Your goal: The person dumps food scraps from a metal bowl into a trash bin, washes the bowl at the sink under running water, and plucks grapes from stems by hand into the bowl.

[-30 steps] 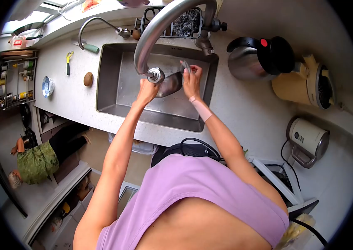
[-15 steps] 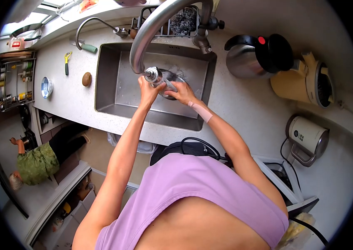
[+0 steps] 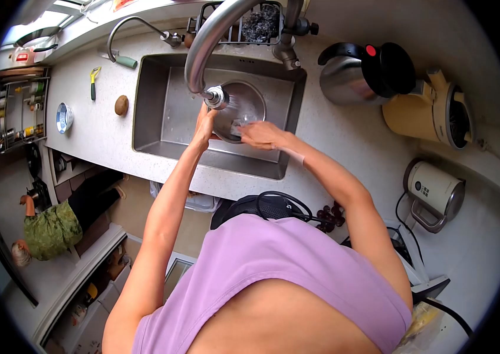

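Steel glints in a kitchen sink (image 3: 170, 118), where a person in a lilac top (image 3: 285, 259) handles a round metal bowl (image 3: 254, 101) right of the sink's middle. With that bowl as the clock's centre, the left hand (image 3: 204, 124) sits at 8 o'clock, holding the rim, some fingers hidden. The right hand (image 3: 265, 135) lies at 4 o'clock, fingertips over the bowl's interior and drawn together on a pale, crumpled piece (image 3: 236, 127) whose material cannot be made out. The bowl lies between the two hands, just beyond the wrists. At 10 o'clock, the head of a curved tap (image 3: 196, 59) hangs over the bowl's edge, pale streaks below it. On the counter (image 3: 99, 133), a brown, kiwi-like fruit (image 3: 121, 105) lies at 9 o'clock, with a yellow-and-dark peeler (image 3: 94, 84) and a blue-and-white bowl (image 3: 64, 118) farther out. A steel kettle (image 3: 347, 79) with a black lid (image 3: 388, 68) stands between 2 and 3 o'clock, dark grapes (image 3: 331, 216) sit at 5, and a second person (image 3: 55, 230) in a patterned green top is at 8, well apart.
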A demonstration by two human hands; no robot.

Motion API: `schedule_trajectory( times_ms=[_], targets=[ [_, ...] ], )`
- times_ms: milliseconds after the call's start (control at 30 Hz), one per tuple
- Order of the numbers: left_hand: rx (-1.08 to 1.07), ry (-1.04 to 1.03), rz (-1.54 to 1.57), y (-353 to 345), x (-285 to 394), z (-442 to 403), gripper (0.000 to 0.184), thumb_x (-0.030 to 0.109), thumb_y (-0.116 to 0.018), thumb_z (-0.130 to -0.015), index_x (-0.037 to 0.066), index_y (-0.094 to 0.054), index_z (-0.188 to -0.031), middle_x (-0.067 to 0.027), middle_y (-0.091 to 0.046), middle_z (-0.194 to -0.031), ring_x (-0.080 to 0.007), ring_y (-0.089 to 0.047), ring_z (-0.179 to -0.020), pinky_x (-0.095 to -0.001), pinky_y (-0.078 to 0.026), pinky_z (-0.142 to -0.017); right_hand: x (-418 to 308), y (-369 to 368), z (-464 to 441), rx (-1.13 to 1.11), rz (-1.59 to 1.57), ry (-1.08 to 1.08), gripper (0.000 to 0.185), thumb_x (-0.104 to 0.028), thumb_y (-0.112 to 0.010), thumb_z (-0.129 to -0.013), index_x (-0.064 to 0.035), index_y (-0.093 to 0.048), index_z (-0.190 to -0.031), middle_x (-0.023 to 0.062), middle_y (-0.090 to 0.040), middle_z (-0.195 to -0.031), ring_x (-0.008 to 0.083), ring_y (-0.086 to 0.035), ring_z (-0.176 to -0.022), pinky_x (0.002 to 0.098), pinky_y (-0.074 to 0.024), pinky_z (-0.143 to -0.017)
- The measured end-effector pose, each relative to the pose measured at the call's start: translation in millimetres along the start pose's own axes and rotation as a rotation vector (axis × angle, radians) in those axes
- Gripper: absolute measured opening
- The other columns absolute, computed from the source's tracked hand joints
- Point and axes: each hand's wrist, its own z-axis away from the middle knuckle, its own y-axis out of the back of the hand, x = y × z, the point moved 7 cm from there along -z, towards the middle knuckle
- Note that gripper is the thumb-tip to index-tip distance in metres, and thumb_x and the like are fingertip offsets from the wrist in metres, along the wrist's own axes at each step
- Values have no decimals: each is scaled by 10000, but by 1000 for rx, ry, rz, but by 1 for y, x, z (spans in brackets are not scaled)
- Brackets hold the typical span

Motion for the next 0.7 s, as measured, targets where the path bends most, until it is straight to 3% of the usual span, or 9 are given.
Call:
schedule_trajectory(
  times_ms=[100, 133, 233, 300, 367, 433, 500, 567, 700],
  targets=[
    [-53, 15, -62, -2, 0, 0, 585, 370, -480, -868, 231, -301, -1407, -172, -305, -1445, -421, -410, -1235, -511, -578, -653, 26, 12, -14, 78, 422, 139, 493, -327, -417, -896, 41, -497, -1214, 232, -587, -1138, 350, -567, -1065, 417, -387, -999],
    [-89, 30, -75, -4, -3, -2, 586, 378, -471, -874, 218, -295, -1410, -173, -307, -1440, -421, -409, -1235, -511, -579, -659, 28, 18, -16, 191, 457, 182, 536, -335, -421, -899, 74, -454, -1245, 226, -512, -1265, 330, -482, -1201, 427, -323, -1055],
    [-127, 49, -53, -11, -11, 1, 604, 421, -454, -883, 193, -282, -1415, -171, -308, -1436, -421, -404, -1236, -518, -579, -673, 26, 10, -40, 349, 504, 185, 535, -317, -413, -912, 62, -416, -1290, 225, -442, -1337, 348, -381, -1285, 452, -295, -1069],
    [-133, 48, -27, -6, -10, -6, 622, 455, -447, -886, 180, -276, -1417, -168, -306, -1437, -420, -399, -1239, -524, -578, -681, 11, -9, -57, 330, -151, 243, 555, -351, -291, -977, 17, -300, -1392, 232, -319, -1431, 340, -235, -1370, 431, -241, -1103],
    [-229, 128, -144, -4, -10, -7, 660, 519, -436, -881, 185, -260, -1422, -163, -305, -1437, -421, -391, -1243, -524, -580, -679, -2, -35, -70, -46, -720, 131, 615, -402, -256, -985, -13, -161, -1451, 229, -237, -1475, 331, -164, -1397, 382, -195, -1127],
    [-175, 92, -336, 13, 2, -16, 647, 557, -428, -864, 182, -345, -1385, -165, -320, -1433, -432, -440, -1202, -491, -593, -591, -32, -40, -45, 72, -723, 174, 638, -401, -260, -977, -15, -89, -1457, 232, -240, -1470, 339, -209, -1382, 377, -196, -1116],
    [-243, 82, -421, 19, 21, -16, 629, 522, -446, -856, 182, -368, -1379, -161, -351, -1421, -435, -469, -1178, -477, -597, -556, -40, -35, -17, -187, -305, 129, 682, -370, -420, -914, -50, -152, -1453, 220, -323, -1433, 354, -309, -1333, 396, -220, -1115],
    [-265, 56, -471, 19, 37, -11, 638, 487, -473, -840, 192, -352, -1392, -161, -360, -1422, -442, -465, -1182, -471, -600, -541, -26, -27, 2, -85, 177, 538, 680, -338, -510, -871, -71, -253, -1440, 174, -365, -1430, 308, -348, -1326, 418, -234, -1117],
    [-322, 88, -635, 3, 41, -11, 711, 585, -480, -825, 189, -350, -1401, -169, -344, -1432, -438, -451, -1200, -472, -602, -542, 46, -1, -35, -19, 1141, 675, 547, -202, -480, -867, -127, -363, -1395, 14, -375, -1450, 166, -333, -1343, 392, -177, -1156]
  ],
)
